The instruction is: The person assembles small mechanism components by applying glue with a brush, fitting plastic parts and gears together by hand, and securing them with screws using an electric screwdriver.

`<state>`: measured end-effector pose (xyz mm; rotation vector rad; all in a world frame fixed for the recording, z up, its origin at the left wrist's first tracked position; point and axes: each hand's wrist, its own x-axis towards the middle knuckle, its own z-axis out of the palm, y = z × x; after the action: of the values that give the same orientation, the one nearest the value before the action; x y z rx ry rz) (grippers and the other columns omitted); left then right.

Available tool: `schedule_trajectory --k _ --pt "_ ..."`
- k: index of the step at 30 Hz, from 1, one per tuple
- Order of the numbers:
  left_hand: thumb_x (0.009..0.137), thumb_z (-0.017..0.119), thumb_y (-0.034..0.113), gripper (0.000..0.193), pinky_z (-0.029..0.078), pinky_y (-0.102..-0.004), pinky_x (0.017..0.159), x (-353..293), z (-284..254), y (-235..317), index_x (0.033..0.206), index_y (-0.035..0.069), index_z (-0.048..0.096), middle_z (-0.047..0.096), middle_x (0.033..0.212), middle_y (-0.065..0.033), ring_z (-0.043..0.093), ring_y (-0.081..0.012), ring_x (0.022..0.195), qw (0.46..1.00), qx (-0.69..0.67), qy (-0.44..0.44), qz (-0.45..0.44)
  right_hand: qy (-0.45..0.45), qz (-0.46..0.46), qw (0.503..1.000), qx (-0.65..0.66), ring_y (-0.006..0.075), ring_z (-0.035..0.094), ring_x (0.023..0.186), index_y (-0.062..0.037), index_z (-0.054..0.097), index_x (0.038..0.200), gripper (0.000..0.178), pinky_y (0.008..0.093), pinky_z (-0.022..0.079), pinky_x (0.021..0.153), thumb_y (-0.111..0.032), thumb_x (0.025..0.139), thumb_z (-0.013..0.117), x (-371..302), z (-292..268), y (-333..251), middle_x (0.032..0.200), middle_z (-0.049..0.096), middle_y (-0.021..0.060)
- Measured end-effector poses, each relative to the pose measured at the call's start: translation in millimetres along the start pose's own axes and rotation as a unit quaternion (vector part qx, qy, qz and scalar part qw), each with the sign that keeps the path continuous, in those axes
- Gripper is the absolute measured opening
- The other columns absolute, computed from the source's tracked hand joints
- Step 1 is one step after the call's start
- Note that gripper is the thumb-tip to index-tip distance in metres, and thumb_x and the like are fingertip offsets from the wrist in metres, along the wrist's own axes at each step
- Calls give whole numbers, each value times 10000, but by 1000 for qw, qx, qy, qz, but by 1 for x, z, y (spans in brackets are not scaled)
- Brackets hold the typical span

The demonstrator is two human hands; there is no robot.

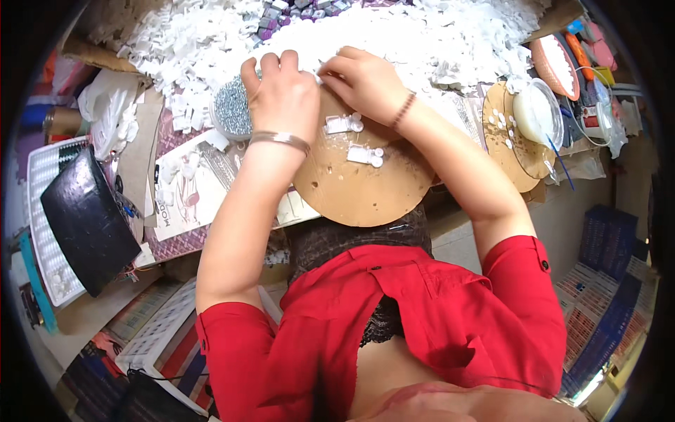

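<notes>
My left hand [283, 95] and my right hand [369, 84] meet over the far part of a round brown board [362, 193]. Between their fingertips shows a bit of a small white plastic piece [319, 80], with the right thumb and forefinger pinched at it. The left hand's other fingers are raised and bent, and its thumb is hidden. Beside the left hand stands a round tub of small silvery metal parts [230, 107], partly covered by it. Two small clear-and-white plastic assemblies lie on the board, the upper one [343, 124] nearer my hands and the lower one [365, 155] toward me.
A large heap of white plastic parts [436, 42] spreads across the back, with purple-and-grey pieces [299, 13] among it. At right, a white tub [538, 112] sits on brown discs [496, 151], near a pink basket [555, 67]. A black curved container [88, 218] leans at left.
</notes>
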<state>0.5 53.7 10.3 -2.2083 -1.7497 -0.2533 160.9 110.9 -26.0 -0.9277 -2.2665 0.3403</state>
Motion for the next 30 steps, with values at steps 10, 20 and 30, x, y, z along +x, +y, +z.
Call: schedule_trajectory --k 10,20,30 --pt "802 589 10 118 315 -521 1040 -1 19 -5 860 76 667 644 946 -55 581 -252 1037 993 -97 45 44 -7 210 970 122 272 690 815 -35 667 973 142 344 554 761 -156 901 681 -24 -37 24 926 713 131" --pt "788 640 44 132 396 -411 918 37 23 8 854 106 736 695 913 -84 639 -253 936 996 -17 -84 -4 3 244 957 157 226 674 763 -18 678 969 173 332 538 718 -185 927 687 -54 -53 -2 863 703 124" --pt "824 669 27 121 503 -448 765 -28 -15 13 930 -16 629 614 924 -176 602 -360 888 949 -312 -8 -41 -63 196 969 137 284 642 744 -5 687 901 197 372 511 686 -201 916 694 -54 -43 -10 833 675 156"
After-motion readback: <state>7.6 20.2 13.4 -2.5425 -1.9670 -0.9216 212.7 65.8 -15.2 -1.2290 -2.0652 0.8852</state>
